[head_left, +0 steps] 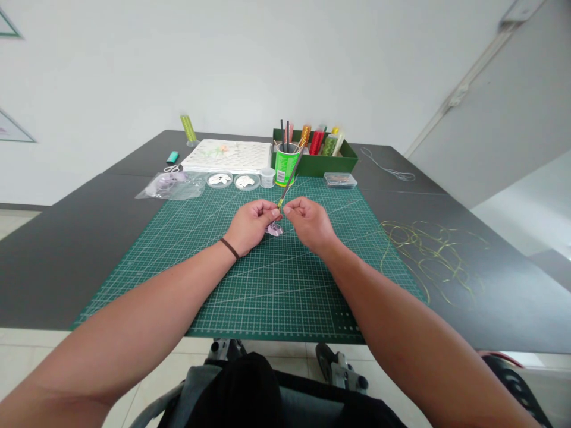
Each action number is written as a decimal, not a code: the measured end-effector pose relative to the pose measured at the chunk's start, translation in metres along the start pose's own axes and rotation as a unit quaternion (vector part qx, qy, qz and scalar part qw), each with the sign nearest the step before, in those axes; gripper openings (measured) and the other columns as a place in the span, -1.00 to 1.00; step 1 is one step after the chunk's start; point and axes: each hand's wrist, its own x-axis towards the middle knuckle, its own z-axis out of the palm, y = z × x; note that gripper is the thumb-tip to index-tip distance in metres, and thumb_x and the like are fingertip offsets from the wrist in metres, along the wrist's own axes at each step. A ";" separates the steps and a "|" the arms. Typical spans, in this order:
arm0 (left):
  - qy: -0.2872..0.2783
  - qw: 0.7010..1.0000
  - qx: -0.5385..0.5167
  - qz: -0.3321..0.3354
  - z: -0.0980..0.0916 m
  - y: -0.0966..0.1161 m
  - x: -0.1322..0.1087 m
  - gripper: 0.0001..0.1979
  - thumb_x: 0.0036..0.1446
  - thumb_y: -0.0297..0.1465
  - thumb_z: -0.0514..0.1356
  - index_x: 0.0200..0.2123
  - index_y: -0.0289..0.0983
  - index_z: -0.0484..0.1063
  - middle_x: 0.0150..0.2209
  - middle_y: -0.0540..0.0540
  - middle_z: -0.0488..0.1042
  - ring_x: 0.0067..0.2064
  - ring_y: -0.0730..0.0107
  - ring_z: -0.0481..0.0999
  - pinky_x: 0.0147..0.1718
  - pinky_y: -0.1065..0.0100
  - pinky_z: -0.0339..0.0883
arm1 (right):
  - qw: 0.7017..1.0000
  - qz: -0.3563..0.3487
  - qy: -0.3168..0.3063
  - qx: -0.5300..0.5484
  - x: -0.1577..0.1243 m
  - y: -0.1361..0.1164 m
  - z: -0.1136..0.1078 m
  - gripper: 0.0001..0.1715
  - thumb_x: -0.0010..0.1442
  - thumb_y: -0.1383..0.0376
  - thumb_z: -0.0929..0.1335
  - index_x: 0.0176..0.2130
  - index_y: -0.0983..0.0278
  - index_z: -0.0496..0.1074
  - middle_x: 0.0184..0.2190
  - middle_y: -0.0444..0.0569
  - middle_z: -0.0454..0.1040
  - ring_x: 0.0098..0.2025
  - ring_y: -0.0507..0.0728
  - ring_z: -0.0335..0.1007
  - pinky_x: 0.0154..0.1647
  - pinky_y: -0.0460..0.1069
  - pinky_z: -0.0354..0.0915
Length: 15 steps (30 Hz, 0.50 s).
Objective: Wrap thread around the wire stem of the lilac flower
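Note:
My left hand [254,224] pinches a thin dark stick [291,178] that slants up and to the right over the mat. Yellow-green wrapping shows on the stick just above the fingertips. Pale purple petals [275,229] hang below the same fingers, seemingly at the stick's lower end. Close beside it on the right, my right hand [310,223] has thumb and forefinger pressed together. Whatever those fingertips hold, if anything, is too small to make out. Both hands are above the green cutting mat [267,285].
A green can [285,168] with dark sticks stands at the back, before a green box [321,167] of coloured tubes. Two dishes of white pieces [232,181], a plastic bag [172,185] and scissors [173,169] lie left. Tangled yellow-green cord [428,255] lies right.

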 end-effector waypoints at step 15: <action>-0.028 0.998 -0.057 -0.018 0.002 0.000 0.000 -0.76 0.04 -0.23 0.35 -0.37 -0.30 0.50 -0.39 -0.06 0.58 -0.35 0.40 0.50 -0.28 0.32 0.37 | 0.999 0.016 0.002 0.035 0.001 0.000 0.000 -0.83 0.18 0.21 0.34 -0.41 0.23 0.34 -0.66 -0.26 0.21 -0.62 -0.04 0.00 -0.59 -0.08 -0.01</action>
